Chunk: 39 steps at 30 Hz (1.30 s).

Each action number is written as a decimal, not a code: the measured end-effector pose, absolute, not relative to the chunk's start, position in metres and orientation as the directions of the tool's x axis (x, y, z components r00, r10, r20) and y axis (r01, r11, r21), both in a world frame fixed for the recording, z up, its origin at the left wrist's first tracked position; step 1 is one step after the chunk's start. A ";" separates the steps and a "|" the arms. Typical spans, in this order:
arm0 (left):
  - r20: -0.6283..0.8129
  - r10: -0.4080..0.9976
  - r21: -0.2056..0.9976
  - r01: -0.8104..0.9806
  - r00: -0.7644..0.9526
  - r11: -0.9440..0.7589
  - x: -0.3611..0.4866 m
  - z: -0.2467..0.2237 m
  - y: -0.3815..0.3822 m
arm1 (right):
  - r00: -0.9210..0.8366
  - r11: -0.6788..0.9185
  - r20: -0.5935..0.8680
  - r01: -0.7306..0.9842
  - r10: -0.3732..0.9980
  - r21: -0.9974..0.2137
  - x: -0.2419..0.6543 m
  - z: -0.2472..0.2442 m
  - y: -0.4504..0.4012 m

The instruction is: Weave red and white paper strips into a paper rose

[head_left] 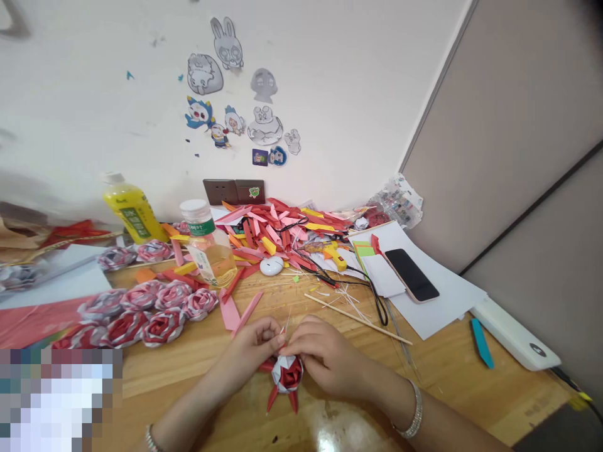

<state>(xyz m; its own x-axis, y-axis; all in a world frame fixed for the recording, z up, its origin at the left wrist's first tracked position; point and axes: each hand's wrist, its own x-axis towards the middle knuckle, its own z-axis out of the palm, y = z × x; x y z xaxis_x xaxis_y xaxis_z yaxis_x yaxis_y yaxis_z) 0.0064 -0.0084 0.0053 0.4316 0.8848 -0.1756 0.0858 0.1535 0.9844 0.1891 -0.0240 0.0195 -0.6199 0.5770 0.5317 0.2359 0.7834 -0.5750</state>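
Observation:
A red and white folded paper rose (pixel 287 375) is held low over the wooden table, with red pointed strips sticking out below and to its left. My left hand (pixel 258 342) pinches its upper edge from the left. From the right, my right hand (pixel 323 351) has its fingers closed at the same upper edge. The two sets of fingertips meet there around a small pointed red and white tip. Fingers cover part of the rose's top, so I cannot tell exactly which fold each hand grips.
Finished paper roses (pixel 162 326) lie at left. Behind stand a yellow bottle (pixel 136 210) and a clear bottle (pixel 211 254). Beyond are piled paper strips (pixel 264 229), a yellow glue gun (pixel 333 254) with its cord, a wooden stick (pixel 358 318) and a phone (pixel 412 275) on white sheets.

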 end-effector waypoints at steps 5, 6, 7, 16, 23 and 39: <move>-0.176 0.893 0.984 0.080 0.414 0.157 0.006 0.003 -0.008 | -0.651 0.817 0.525 0.279 0.548 -0.505 0.189 0.023 -0.026; -0.174 0.896 0.985 0.078 0.409 0.156 0.006 0.003 -0.008 | -0.631 0.801 0.522 0.298 0.574 -0.520 0.189 0.022 -0.026; -0.173 0.899 0.985 0.077 0.403 0.155 0.006 0.002 -0.007 | -0.611 0.784 0.519 0.311 0.597 -0.537 0.188 0.021 -0.026; -0.154 0.918 0.988 0.068 0.364 0.139 0.007 0.001 -0.007 | -0.538 0.703 0.498 0.290 0.681 -0.649 0.189 0.018 -0.024; -0.076 0.931 0.993 0.114 0.357 0.038 0.008 0.006 -0.009 | -0.580 0.746 0.503 0.315 0.641 -0.587 0.193 0.024 -0.023; -0.114 0.949 0.991 0.105 0.293 0.087 0.009 0.010 -0.009 | -0.494 0.687 0.503 0.326 0.709 -0.649 0.193 0.019 -0.024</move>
